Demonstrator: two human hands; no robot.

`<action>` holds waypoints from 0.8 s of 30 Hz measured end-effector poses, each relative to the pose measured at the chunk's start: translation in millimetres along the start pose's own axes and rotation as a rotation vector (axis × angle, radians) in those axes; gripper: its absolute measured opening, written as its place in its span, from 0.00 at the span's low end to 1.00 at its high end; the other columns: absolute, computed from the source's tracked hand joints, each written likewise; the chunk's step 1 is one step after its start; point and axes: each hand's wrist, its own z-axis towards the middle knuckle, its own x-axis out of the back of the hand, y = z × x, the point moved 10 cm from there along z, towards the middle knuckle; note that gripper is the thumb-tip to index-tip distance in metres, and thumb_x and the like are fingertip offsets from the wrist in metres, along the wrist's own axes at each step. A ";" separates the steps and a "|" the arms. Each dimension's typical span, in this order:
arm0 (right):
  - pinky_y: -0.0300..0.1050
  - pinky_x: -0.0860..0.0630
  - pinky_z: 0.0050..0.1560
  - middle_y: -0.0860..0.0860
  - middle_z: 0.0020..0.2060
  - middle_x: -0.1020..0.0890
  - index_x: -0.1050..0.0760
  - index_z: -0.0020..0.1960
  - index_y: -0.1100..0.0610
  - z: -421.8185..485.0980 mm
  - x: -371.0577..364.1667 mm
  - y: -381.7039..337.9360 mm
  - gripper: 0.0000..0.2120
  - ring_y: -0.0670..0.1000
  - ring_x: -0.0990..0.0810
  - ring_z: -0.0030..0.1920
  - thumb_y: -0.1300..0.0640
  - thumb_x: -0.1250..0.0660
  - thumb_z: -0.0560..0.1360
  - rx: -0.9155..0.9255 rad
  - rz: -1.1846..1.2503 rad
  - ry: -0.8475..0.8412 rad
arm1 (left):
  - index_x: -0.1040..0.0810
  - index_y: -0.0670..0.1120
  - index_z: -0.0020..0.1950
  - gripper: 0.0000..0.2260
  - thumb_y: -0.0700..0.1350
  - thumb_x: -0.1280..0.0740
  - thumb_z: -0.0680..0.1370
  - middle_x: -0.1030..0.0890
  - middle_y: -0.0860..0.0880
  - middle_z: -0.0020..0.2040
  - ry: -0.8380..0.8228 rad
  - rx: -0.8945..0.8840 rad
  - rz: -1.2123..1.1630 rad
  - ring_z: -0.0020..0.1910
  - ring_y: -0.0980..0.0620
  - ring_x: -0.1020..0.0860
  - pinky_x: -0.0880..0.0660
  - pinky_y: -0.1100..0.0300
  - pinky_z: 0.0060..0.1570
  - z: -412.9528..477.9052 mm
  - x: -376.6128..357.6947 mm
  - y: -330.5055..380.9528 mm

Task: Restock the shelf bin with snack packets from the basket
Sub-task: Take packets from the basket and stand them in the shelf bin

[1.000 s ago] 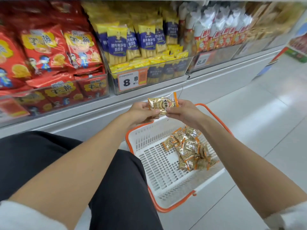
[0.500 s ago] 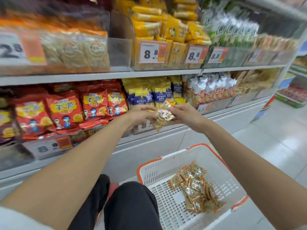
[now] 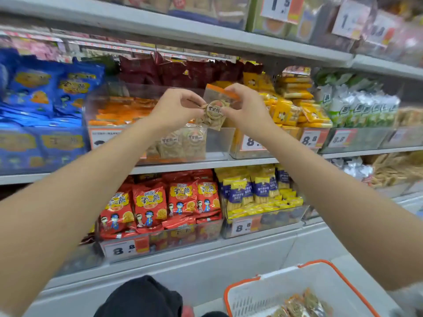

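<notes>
Both hands hold 1 snack packet (image 3: 214,109) just above the front wall of the clear shelf bin (image 3: 220,143), and the packet's lower corner dips toward the bin's open top. The left hand (image 3: 175,108) has its fingers curled and pinches the packet's left edge; the right hand (image 3: 246,109) is curled the same way and pinches the right edge near the orange strip at the top. The packet is tilted, its round label facing the camera. Inside the bin, at least 2 matching packets (image 3: 180,144) stand behind the front wall, with orange-topped ones stacked toward the bin's left. Far below the bin and to its right is the white basket (image 3: 274,291) with its orange rim, holding more packets (image 3: 302,305). Red snack bags (image 3: 160,202) fill the shelf directly under the bin, and blue bags (image 3: 45,92) sit to its left.
</notes>
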 end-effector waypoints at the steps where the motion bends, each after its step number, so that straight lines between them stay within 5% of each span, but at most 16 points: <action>1: 0.48 0.22 0.50 0.50 0.48 0.19 0.23 0.56 0.54 7.7 -5.6 -3.7 0.11 0.53 0.20 0.46 0.61 0.30 0.74 0.014 -0.024 -0.003 | 0.16 0.46 0.49 0.05 0.42 0.27 0.73 0.16 0.52 0.44 0.013 0.009 0.037 0.43 0.59 0.19 0.22 0.64 0.45 5.0 6.7 -4.7; 6: 0.51 0.22 0.48 0.50 0.45 0.19 0.22 0.54 0.54 24.0 -61.1 15.7 0.09 0.53 0.20 0.45 0.59 0.29 0.74 -0.012 -0.091 -0.218 | 0.17 0.50 0.44 0.01 0.46 0.28 0.74 0.17 0.52 0.46 -0.125 0.061 0.382 0.45 0.55 0.21 0.25 0.57 0.45 18.5 0.0 -41.2; 10: 0.55 0.21 0.50 0.50 0.45 0.18 0.21 0.53 0.53 29.8 -77.9 33.2 0.07 0.54 0.19 0.45 0.59 0.30 0.75 -0.077 -0.008 -0.309 | 0.20 0.48 0.52 0.09 0.50 0.30 0.76 0.19 0.52 0.49 -0.129 0.028 0.356 0.47 0.52 0.22 0.24 0.55 0.47 27.7 -2.6 -46.8; 15: 0.47 0.26 0.41 0.47 0.36 0.19 0.16 0.53 0.55 32.3 -85.3 43.4 0.10 0.48 0.24 0.36 0.63 0.34 0.77 -0.126 -0.019 -0.362 | 0.18 0.46 0.53 0.09 0.47 0.27 0.74 0.18 0.49 0.47 -0.166 0.053 0.369 0.48 0.50 0.20 0.24 0.54 0.49 44.5 -2.4 -53.3; 19: 0.42 0.22 0.48 0.51 0.45 0.15 0.16 0.52 0.57 35.6 -94.8 44.4 0.09 0.48 0.19 0.44 0.64 0.30 0.75 -0.133 -0.067 -0.421 | 0.17 0.47 0.47 0.04 0.43 0.27 0.73 0.16 0.51 0.43 -0.301 0.099 0.432 0.46 0.51 0.18 0.21 0.52 0.51 44.9 -12.0 -61.2; 24: 0.33 0.21 0.41 0.52 0.49 0.17 0.17 0.55 0.61 30.2 -105.6 56.6 0.09 0.44 0.18 0.42 0.64 0.31 0.76 -0.313 0.063 -0.598 | 0.16 0.51 0.40 0.06 0.50 0.28 0.74 0.17 0.51 0.43 -0.407 0.138 0.418 0.44 0.51 0.21 0.23 0.53 0.45 43.1 -18.1 -68.0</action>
